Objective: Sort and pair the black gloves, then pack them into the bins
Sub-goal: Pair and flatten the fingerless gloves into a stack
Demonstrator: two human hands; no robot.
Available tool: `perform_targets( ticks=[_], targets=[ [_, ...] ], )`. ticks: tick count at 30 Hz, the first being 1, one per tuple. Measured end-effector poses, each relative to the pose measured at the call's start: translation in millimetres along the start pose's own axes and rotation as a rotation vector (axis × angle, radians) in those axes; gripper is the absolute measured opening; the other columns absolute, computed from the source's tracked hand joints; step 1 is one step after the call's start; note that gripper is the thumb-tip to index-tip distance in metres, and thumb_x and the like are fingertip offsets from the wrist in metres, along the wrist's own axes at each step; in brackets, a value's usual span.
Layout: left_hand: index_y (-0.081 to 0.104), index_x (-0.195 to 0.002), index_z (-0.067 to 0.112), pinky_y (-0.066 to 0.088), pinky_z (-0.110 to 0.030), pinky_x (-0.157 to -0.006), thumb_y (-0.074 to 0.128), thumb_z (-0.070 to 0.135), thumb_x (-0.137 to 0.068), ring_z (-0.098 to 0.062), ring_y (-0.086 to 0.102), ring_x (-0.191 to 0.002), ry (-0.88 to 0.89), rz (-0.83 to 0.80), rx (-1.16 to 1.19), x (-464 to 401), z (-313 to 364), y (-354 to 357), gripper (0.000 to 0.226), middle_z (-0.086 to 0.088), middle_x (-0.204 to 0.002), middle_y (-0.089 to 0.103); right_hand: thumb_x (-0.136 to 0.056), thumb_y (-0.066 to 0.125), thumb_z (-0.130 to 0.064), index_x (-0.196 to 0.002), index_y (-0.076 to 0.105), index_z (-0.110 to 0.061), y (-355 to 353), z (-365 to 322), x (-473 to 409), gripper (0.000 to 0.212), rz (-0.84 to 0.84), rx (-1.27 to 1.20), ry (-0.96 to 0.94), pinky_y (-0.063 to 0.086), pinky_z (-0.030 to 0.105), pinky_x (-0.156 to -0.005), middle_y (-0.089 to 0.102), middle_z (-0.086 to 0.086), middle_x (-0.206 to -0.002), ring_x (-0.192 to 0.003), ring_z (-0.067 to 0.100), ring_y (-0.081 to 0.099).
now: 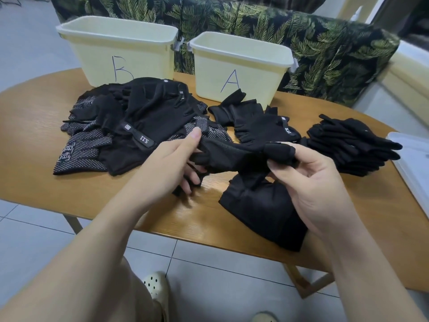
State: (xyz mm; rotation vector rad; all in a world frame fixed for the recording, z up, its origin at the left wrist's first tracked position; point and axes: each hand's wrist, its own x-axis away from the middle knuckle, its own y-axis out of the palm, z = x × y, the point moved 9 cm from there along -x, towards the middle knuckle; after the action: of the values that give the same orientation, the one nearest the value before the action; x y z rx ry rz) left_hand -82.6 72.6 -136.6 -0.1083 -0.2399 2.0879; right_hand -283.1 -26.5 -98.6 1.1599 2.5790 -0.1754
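Head view, looking down on a wooden surface (34, 126). Both hands hold one black glove (234, 156) above the near middle of the surface. The left hand (171, 163) grasps the glove's left end, thumb on top and fingers curled beneath. The right hand (308, 180) pinches the right end, its fingers bent around the fabric. Each grip is therefore closed on the same glove, which is stretched between them.

A second glove (262, 210) lies flat on the surface just below the held one, partly under the right hand.

A loose heap of gloves (130, 122) covers the left half of the surface; some show white dots, others a strap marked 5.11. Another small group of gloves (253, 119) lies at centre, touching the front of the bin marked A (241, 66). A neat stack of gloves (352, 145) sits to the right, near a white tray (413, 156) at the edge of the picture.

The bin marked B (120, 47) stands at the far left of the surface, beside the bin marked A. Behind both is a sofa with a leaf-print cover (325, 54). The interiors of the bins are not visible.
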Motion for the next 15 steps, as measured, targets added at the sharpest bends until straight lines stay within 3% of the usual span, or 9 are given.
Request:
perform_targets(
  ticks=[4, 6, 8, 11, 13, 15],
  targets=[
    [0.058, -0.112, 0.01, 0.047, -0.03, -0.045, 0.035, 0.07, -0.096, -0.028, 0.059, -0.051, -0.217, -0.066, 0.131, 3.3, -11.7, 14.1, 0.067, -0.021, -0.074, 0.07, -0.087, 0.068, -0.006, -0.105, 0.075, -0.011, -5.6, -9.6, 3.2, 0.02, -0.021, 0.085, -0.076, 0.053, 0.037, -0.103, 0.073, 0.007, -0.112, -0.113, 0.024, 0.068],
    [0.061, -0.117, 0.005, 0.051, -0.03, -0.045, 0.03, 0.075, -0.093, -0.031, 0.065, -0.057, -0.281, -0.188, 0.281, 8.9, -8.8, 28.4, 0.08, -0.029, -0.084, 0.072, -0.087, 0.068, 0.007, -0.099, 0.078, -0.012, -4.9, -11.9, 6.5, 0.025, -0.072, 0.114, -0.097, 0.053, 0.037, -0.103, 0.07, 0.009, -0.119, -0.119, 0.024, 0.065],
    [0.067, -0.117, 0.003, 0.06, -0.035, -0.055, 0.028, 0.074, -0.096, -0.034, 0.073, -0.075, -0.342, -0.303, 0.436, 14.0, -5.1, 41.1, 0.083, -0.031, -0.104, 0.072, -0.084, 0.06, 0.01, -0.09, 0.08, -0.014, -2.9, -13.3, 10.8, 0.032, -0.113, 0.123, -0.084, 0.052, 0.034, -0.104, 0.069, 0.007, -0.124, -0.124, 0.024, 0.062],
    [0.067, -0.126, 0.004, 0.064, -0.038, -0.076, 0.047, 0.054, -0.099, -0.029, 0.074, -0.1, -0.347, -0.351, 0.553, 14.8, -2.9, 49.3, 0.06, -0.018, -0.119, 0.073, -0.084, 0.058, 0.01, -0.093, 0.078, -0.01, 0.5, -14.0, 17.3, 0.03, -0.156, 0.177, -0.061, 0.047, 0.03, -0.109, 0.068, 0.006, -0.128, -0.134, 0.019, 0.056],
    [0.066, -0.123, 0.005, 0.059, -0.032, -0.075, 0.064, 0.033, -0.092, -0.024, 0.071, -0.094, -0.264, -0.303, 0.496, 8.2, -4.3, 47.2, 0.042, -0.013, -0.114, 0.073, -0.087, 0.064, 0.012, -0.112, 0.072, -0.012, -3.2, -13.5, 20.1, 0.035, -0.114, 0.194, -0.03, 0.047, 0.03, -0.11, 0.067, 0.003, -0.131, -0.134, 0.016, 0.055],
    [0.066, -0.118, 0.009, 0.051, -0.035, -0.076, 0.079, 0.02, -0.081, -0.024, 0.065, -0.086, -0.187, -0.243, 0.411, 3.6, -5.5, 43.8, 0.04, -0.013, -0.104, 0.07, -0.089, 0.065, 0.014, -0.131, 0.061, -0.02, -13.0, -8.1, 22.9, 0.053, -0.01, 0.143, 0.04, 0.047, 0.034, -0.111, 0.066, -0.002, -0.134, -0.133, 0.013, 0.056]
  ],
)
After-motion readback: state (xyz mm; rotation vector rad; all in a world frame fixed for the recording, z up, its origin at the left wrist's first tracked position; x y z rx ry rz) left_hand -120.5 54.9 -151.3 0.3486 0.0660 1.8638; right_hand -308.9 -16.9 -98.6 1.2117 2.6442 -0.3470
